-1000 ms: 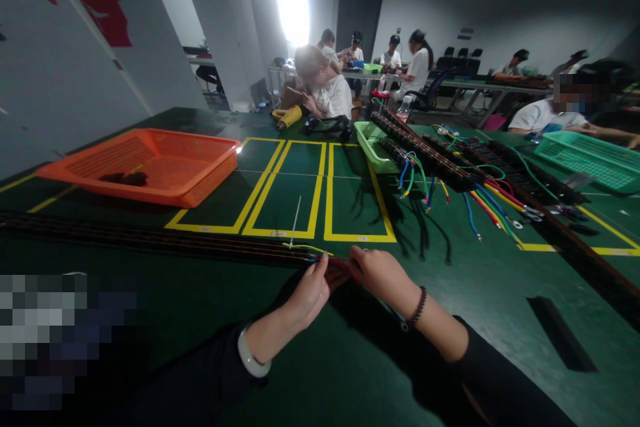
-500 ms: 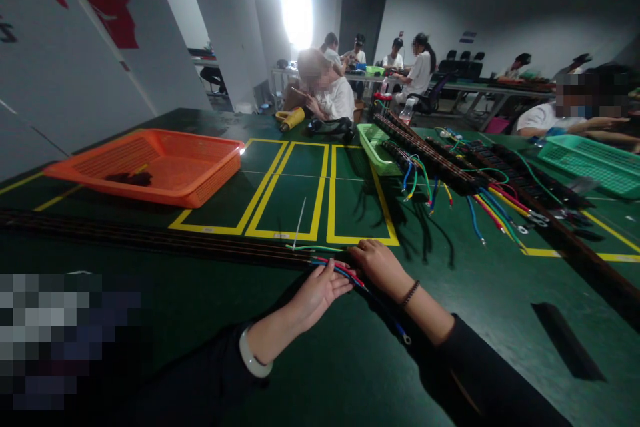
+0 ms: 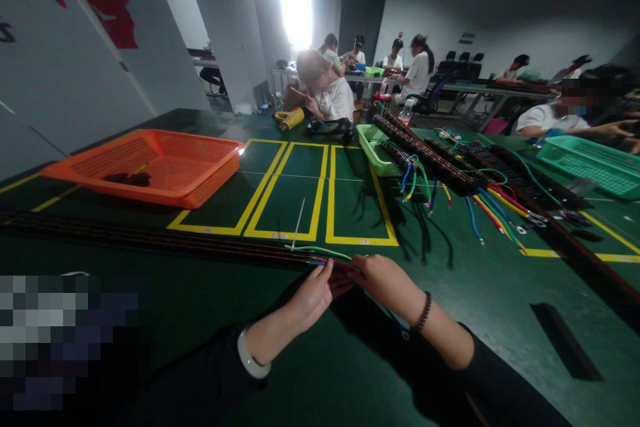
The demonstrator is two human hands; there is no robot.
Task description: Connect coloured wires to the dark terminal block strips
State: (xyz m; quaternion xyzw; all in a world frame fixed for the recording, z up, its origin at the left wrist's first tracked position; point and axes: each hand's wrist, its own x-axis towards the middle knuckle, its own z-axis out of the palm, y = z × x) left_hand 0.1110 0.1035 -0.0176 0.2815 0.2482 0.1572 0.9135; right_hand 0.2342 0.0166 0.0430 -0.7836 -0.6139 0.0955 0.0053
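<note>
One red wire [image 3: 341,266] extends from the dark cable bundle [image 3: 200,245] on the green counter [image 3: 225,307]. The left hand [image 3: 314,293] pinches it between fingers; the right hand [image 3: 383,278], fingers narrow, grips it just beside.

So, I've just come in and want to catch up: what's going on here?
A person's left hand pinches a red wire at the end of a long dark wire harness, and the right hand grips it close by. The harness stretches left along the green table. A green wire and a white cable tie show just beyond the hands. An orange basket stands farther back on the left.
</note>
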